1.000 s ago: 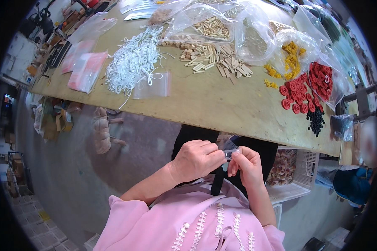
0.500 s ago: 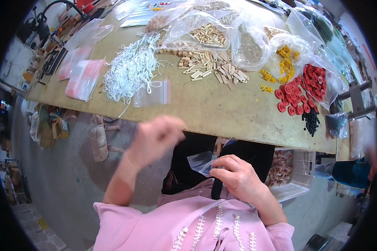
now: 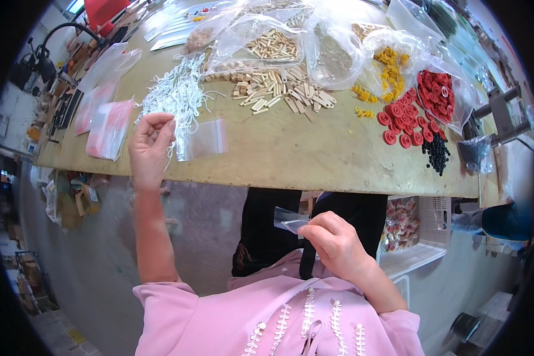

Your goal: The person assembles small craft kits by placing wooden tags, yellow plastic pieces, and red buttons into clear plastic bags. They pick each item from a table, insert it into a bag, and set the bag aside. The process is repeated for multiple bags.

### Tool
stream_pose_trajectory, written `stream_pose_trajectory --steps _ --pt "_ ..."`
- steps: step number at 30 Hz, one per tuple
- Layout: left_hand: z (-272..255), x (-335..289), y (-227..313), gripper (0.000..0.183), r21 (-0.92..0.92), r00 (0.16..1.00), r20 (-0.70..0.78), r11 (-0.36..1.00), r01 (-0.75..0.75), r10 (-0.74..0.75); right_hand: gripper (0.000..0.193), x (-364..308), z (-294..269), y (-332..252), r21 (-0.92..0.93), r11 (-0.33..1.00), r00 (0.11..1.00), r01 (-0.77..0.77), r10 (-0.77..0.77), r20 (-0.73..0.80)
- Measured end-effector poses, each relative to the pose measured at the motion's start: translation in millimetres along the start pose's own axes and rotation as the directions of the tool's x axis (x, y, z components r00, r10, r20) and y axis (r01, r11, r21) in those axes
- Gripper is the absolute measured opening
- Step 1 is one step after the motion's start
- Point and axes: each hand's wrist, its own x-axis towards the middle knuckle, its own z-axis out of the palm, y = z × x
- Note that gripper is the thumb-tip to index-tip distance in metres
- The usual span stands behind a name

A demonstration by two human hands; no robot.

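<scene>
My left hand (image 3: 151,148) reaches over the near edge of the table, its thumb and fingers pinched at the front of a loose heap of white string (image 3: 175,89). Strands hang beside the fingertips; how many lie between them is hidden. Low over my lap, my right hand (image 3: 335,240) grips a small clear plastic bag (image 3: 286,219) by one end, and the bag points left. On the table, just right of my left hand, lies a flat clear zip bag (image 3: 204,141) with a reddish strip along one side.
Packs of zip bags (image 3: 110,130) lie at left. Wooden pieces (image 3: 279,89) are heaped mid-table below clear bags. Yellow pieces (image 3: 391,74), red round pieces (image 3: 403,121) and black beads (image 3: 436,154) sit at right near a metal clamp (image 3: 507,118). A white crate (image 3: 427,237) stands under the table.
My left hand has moved from above my lap up and left to the white string. My right hand stays low with the plastic bag, which has tilted slightly. The whole view has shifted a little.
</scene>
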Motion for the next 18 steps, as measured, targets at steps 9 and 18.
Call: stream_pose_trajectory --steps 9,18 --pt "41 -57 82 0.018 -0.512 0.929 0.370 0.832 0.215 -0.013 0.024 14 12 6 0.022 1.000 0.998 0.016 -0.015 -0.059" --pt "94 -100 90 0.022 -0.272 0.744 0.643 0.853 0.446 -0.183 0.021 19 3 4 0.012 0.992 0.983 0.123 -0.120 -0.137"
